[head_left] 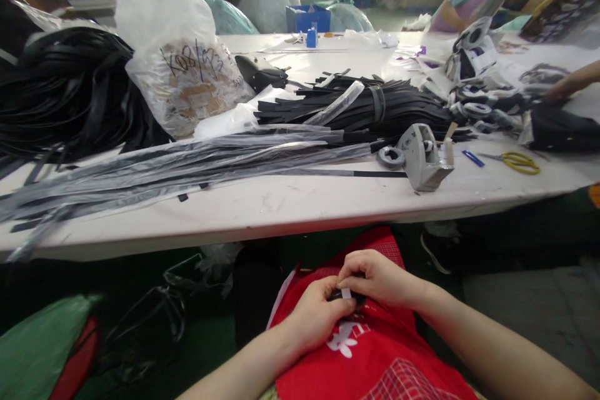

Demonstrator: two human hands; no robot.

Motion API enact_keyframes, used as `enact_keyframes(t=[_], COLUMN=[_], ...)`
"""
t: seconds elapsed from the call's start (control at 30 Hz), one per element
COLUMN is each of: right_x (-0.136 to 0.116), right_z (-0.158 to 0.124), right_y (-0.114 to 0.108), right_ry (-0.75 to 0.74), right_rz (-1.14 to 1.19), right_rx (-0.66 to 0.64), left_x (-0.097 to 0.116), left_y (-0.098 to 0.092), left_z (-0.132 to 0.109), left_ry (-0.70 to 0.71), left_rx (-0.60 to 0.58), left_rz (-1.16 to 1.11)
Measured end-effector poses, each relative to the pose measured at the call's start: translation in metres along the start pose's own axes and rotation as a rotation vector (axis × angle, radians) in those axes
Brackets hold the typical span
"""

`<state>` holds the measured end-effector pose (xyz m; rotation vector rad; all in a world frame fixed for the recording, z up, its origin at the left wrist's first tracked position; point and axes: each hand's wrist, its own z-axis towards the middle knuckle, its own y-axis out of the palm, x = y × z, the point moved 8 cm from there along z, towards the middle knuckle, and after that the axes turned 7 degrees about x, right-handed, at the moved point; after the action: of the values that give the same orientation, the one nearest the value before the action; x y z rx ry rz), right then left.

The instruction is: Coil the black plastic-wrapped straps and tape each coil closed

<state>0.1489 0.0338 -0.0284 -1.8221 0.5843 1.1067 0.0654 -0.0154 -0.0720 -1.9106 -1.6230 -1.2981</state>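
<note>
Holding brown pieces [199, 99], 10 o'clock: plastic bag [164, 15]
Left fingers [344, 307]: curled, grasping dark piece [335, 295]
Right fingers [347, 277]: pinched together at white strip [345, 293]

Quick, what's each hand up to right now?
Left hand: closed, holding a small dark item.
Right hand: curled by the white tab; whether it grips anything cannot be told.

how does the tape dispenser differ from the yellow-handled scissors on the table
The tape dispenser is grey, while the scissors have bright yellow handles. The tape dispenser is bulky and stands up from the surface; the scissors are slim and lie flat. The tape dispenser has a solid-looking housing, whereas the scissors have open handle loops. Both rest on the white table.
</note>
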Motion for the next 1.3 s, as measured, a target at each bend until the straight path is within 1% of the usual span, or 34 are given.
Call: enact_keyframes(t=[0.1, 0.17, 0.23, 0.33, 0.4, 0.5, 0.57, 0.6, 0.67, 0.73, 0.8, 0.9, 0.93, 1.0, 1.07, 1.13, 1.2, 1.27, 1.3], right_x=[0.003, 0.002, 0.001, 0.002, 0.0, -0.01, -0.017, -0.019, -0.021, -0.022, -0.021, -0.02, -0.021, -0.021, -0.021, -0.022, -0.025, -0.026, -0.024], right_z=[-0.005, -0.008, -0.009, -0.01, -0.01, -0.012, -0.015, -0.017, -0.022, -0.028, -0.033, -0.039, -0.041, -0.043, -0.043, -0.042, -0.042, -0.041, -0.041], right_y=[-0.001, -0.002, -0.003, -0.004, -0.003, -0.003, -0.003, -0.002, 0.004, 0.009, 0.01, 0.007, 0.006, 0.002, -0.002, -0.007, -0.013, -0.027, -0.042], right_ry=[0.061, 0.068, 0.066, 0.11, 0.109, 0.01, -0.09, -0.14, -0.235, -0.321, -0.378, -0.444, -0.471, -0.52, -0.531, -0.516, -0.507, -0.512, -0.507], right_rz=[0.011, 0.008, -0.01, -0.022, -0.029, -0.158, -0.322, -0.413, -0.584, -0.685, -0.708, -0.702, -0.702, -0.698, -0.679, -0.649, -0.607, -0.56, -0.533], right_rx=[-0.082, -0.132, -0.144, -0.13, -0.132, -0.093, -0.053, -0.04, -0.017, 0.026, 0.098, 0.227, 0.271, 0.346, 0.415, 0.476, 0.503, 0.519, 0.564], left_x=[-0.001, -0.001, -0.002, -0.005, -0.004, 0.007, 0.015, 0.017, 0.018, 0.016, 0.016, 0.018, 0.02, 0.028, 0.039, 0.049, 0.057, 0.061, 0.062], left_y=[0.0, 0.0, -0.001, -0.002, -0.003, -0.005, -0.006, -0.005, -0.004, -0.003, -0.007, -0.019, -0.022, -0.025, -0.023, -0.019, -0.013, -0.009, -0.008], left_z=[-0.001, -0.001, -0.001, 0.001, 0.0, -0.002, -0.003, -0.003, -0.001, 0.003, 0.01, 0.018, 0.02, 0.024, 0.027, 0.03, 0.033, 0.036, 0.037], left_ry=[-0.018, -0.018, -0.023, -0.03, -0.012, 0.085, 0.141, 0.149, 0.129, 0.109, 0.114, 0.11, 0.102, 0.099, 0.113, 0.127, 0.139, 0.145, 0.147], left_rx=[0.012, 0.026, 0.043, 0.067, 0.068, 0.074, 0.064, 0.047, 0.011, 0.004, 0.061, 0.17, 0.192, 0.198, 0.178, 0.145, 0.109, 0.084, 0.077], left_rz=[0.024, 0.06, 0.096, 0.147, 0.208, 0.379, 0.465, 0.474, 0.412, 0.286, 0.151, -0.039, -0.105, -0.215, -0.286, -0.311, -0.309, -0.284, -0.259])
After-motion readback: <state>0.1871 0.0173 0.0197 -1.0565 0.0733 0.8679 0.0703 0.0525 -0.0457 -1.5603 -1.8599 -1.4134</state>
